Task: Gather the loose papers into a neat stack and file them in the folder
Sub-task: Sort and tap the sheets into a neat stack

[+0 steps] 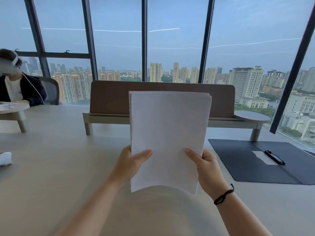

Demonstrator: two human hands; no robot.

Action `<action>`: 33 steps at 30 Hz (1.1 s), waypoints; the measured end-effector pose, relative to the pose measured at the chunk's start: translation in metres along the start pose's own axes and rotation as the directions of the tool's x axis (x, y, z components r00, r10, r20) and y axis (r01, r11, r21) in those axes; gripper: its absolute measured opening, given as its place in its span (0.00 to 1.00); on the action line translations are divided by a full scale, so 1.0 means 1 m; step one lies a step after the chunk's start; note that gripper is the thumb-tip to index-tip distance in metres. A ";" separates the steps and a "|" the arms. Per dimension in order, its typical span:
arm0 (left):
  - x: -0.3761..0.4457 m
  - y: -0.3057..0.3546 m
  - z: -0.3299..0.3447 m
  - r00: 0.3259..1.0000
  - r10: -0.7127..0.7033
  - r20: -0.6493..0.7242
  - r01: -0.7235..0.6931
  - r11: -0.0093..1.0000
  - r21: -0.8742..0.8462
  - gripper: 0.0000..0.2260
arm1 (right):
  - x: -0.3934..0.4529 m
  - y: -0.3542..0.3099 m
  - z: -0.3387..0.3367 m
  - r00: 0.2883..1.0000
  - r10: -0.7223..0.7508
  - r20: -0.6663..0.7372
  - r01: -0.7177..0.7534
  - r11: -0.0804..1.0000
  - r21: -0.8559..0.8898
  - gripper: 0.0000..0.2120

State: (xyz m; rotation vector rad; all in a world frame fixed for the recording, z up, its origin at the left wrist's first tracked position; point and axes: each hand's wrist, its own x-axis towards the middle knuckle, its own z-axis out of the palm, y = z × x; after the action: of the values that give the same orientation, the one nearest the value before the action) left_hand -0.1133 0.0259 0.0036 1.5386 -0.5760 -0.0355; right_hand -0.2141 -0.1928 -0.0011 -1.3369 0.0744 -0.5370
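A stack of white papers [168, 130] stands upright in the air above the beige table [56, 164], its bottom edge bowed and lifted off the surface. My left hand [131, 160] grips its lower left edge, thumb on the front sheet. My right hand [207, 166] grips the lower right edge the same way; a black cord circles that wrist. The sheets' top edges are slightly fanned at the right corner. A dark folder [238, 162] lies open flat on the table to the right, with a black clip [274, 157] at its spine.
A brown desk divider [110, 97] on a low shelf stands behind the papers, with a round side shelf [252, 115] at its right end. A seated person [15, 86] wearing a headset is at the far left. A white object [5, 158] lies at the left edge.
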 end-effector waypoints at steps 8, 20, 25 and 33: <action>-0.018 -0.049 0.014 0.979 -0.192 -0.073 0.180 0.974 -0.139 0.07 | -0.021 0.035 0.006 0.980 0.200 0.021 -0.200 0.980 -0.025 0.07; -0.013 -0.059 0.005 0.972 -0.226 0.060 0.209 0.955 0.210 0.04 | -0.015 0.049 -0.008 0.983 0.182 0.010 -0.169 0.931 -0.323 0.07; -0.006 -0.043 0.001 0.981 -0.196 0.001 0.193 0.969 0.153 0.04 | -0.005 0.038 -0.008 0.987 0.160 0.012 -0.149 0.940 -0.307 0.06; 0.021 0.059 -0.013 0.996 -0.058 -0.065 0.036 0.952 -0.303 0.06 | 0.001 -0.016 0.001 0.987 0.092 0.131 -0.085 0.994 -0.061 0.11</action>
State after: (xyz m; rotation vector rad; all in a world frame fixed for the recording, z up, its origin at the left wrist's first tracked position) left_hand -0.1093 0.0335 0.0672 1.2495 -0.4521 -0.0995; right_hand -0.2180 -0.1940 0.0144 -1.4137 0.0390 -0.3715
